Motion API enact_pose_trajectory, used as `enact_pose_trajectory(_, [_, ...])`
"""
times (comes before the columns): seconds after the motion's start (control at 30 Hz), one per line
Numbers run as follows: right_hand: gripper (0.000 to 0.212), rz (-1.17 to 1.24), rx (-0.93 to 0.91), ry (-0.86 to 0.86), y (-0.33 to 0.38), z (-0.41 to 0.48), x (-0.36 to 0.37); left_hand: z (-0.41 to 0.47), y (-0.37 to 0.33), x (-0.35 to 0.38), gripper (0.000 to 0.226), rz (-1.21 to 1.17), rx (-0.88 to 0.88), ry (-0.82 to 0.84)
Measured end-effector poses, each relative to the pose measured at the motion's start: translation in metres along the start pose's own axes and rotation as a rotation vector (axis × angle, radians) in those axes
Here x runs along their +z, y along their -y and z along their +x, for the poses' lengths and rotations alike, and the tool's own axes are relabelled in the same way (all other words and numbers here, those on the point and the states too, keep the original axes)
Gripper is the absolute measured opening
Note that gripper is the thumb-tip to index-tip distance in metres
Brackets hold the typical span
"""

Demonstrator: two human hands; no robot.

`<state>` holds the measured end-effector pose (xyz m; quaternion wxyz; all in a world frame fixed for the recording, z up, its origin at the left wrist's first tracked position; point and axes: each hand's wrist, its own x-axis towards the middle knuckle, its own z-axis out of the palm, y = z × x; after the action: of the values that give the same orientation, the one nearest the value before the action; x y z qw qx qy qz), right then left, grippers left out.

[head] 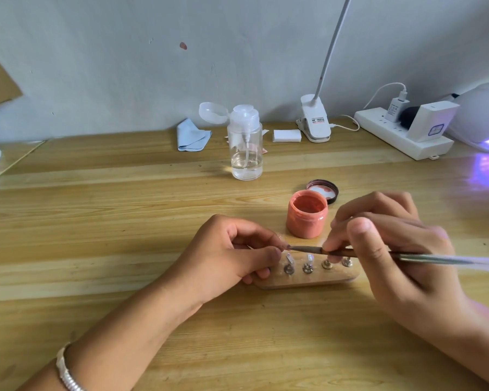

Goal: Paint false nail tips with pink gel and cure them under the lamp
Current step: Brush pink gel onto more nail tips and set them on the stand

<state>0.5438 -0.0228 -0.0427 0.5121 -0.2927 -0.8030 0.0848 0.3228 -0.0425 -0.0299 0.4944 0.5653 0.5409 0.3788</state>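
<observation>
My left hand (pixel 232 255) pinches a small nail tip (pixel 283 245) between thumb and forefinger, just above the left end of a wooden holder (pixel 308 280). My right hand (pixel 393 249) grips a thin brush (pixel 350 252), and its pink-tipped end touches that nail tip. The holder carries several metal stands; two clear nail tips (pixel 290 259) sit on its left stands. Behind the holder stands an open jar of pink gel (pixel 307 214), with its lid (pixel 323 190) lying just beyond. The curing lamp (pixel 483 117) glows violet at the far right edge.
A clear pump bottle (pixel 246 145) with its cap flipped open stands mid-table. A blue cloth (pixel 192 135), white pads (pixel 287 135), a clip desk lamp (pixel 314 122) and a power strip (pixel 401 134) with plugs line the wall. The wooden table (pixel 96 221) stretches to the left.
</observation>
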Motion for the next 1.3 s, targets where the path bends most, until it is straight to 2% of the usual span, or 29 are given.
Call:
enact_pose_trajectory(0.63, [0.05, 0.052, 0.071, -0.074, 0.003, 0.002, 0.0, 0.002, 0.003, -0.002, 0.012, -0.038, 0.013, 0.005])
enact_pose_trajectory(0.77, [0.043, 0.056, 0.095, -0.141, 0.004, 0.005, -0.003, 0.001, 0.0, 0.002, 0.004, -0.118, 0.08, -0.045])
enact_pose_trajectory(0.93, [0.034, 0.203, 0.205, -0.256, 0.007, 0.009, -0.007, -0.001, -0.002, 0.006, 0.003, -0.186, 0.181, -0.053])
enact_pose_trajectory(1.1, [0.034, 0.297, 0.204, -0.235, 0.013, 0.011, -0.006, -0.002, -0.001, 0.009, 0.006, -0.169, 0.267, -0.012])
enact_pose_trajectory(1.3, [0.028, 0.272, 0.166, -0.181, 0.017, 0.008, -0.004, -0.001, 0.002, 0.008, 0.006, -0.158, 0.277, -0.016])
